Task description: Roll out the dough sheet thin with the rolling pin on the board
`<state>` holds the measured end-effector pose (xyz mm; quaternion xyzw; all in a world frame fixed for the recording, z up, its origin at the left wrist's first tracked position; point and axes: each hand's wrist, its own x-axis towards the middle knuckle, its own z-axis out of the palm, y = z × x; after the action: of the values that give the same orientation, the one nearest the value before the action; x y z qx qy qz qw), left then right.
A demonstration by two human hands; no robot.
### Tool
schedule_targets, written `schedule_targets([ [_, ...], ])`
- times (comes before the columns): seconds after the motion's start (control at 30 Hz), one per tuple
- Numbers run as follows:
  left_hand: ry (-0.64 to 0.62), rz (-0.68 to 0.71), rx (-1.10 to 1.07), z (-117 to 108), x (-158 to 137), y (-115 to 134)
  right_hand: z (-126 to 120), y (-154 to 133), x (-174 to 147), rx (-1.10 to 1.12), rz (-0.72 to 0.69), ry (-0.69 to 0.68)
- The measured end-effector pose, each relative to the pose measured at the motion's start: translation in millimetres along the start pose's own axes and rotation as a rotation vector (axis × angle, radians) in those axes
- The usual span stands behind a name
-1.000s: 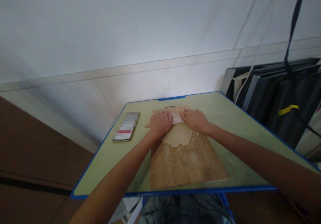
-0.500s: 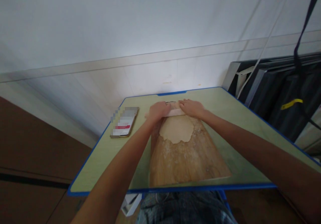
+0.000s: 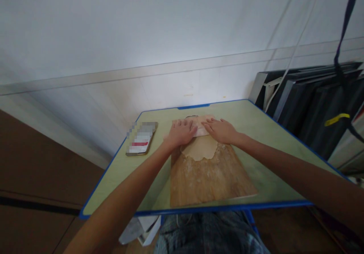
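Note:
A pale rolling pin lies across a flattened sheet of dough with an uneven near edge. Under the dough is a wooden board, dusted with what looks like flour. My left hand rests on the pin's left part, palm down, fingers stretched forward. On the right part lies my right hand, also flat with its fingers extended toward the middle. Both hands cover the pin's ends. More dough shows beyond the pin.
A phone lies left of the board on a light green table with a blue rim. Behind the table stands a white wall. Dark flat panels lean at the right, where a dark strap hangs.
Both hands and the rolling pin have come slightly nearer to me over the dough. The fingers, curled over the pin before, are now stretched out flatter.

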<state>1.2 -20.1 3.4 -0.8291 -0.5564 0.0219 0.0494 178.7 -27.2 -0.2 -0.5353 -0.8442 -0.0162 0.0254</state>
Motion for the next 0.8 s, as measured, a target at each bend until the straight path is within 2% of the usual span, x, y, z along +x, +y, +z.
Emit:
schedule_targets([
  [0.13,0.021,0.008,-0.045,1.5,-6.3,1.0,2.8,1.1,-3.1,0.03,-0.024,0.061],
  [0.4,0.003,-0.073,-0.083,1.3,39.0,-16.8,6.4,15.7,56.3,0.049,0.088,-0.036],
  [0.5,0.019,-0.097,-0.062,-0.1,46.4,-21.0,4.8,17.4,67.0,0.046,0.085,-0.039],
  [0.63,0.057,-0.113,-0.033,-4.4,34.8,-13.7,1.3,12.5,55.8,0.033,0.044,-0.034],
  [0.8,0.119,-0.027,-0.022,-2.2,-3.9,3.2,-1.2,0.4,6.8,0.01,-0.013,0.023],
])
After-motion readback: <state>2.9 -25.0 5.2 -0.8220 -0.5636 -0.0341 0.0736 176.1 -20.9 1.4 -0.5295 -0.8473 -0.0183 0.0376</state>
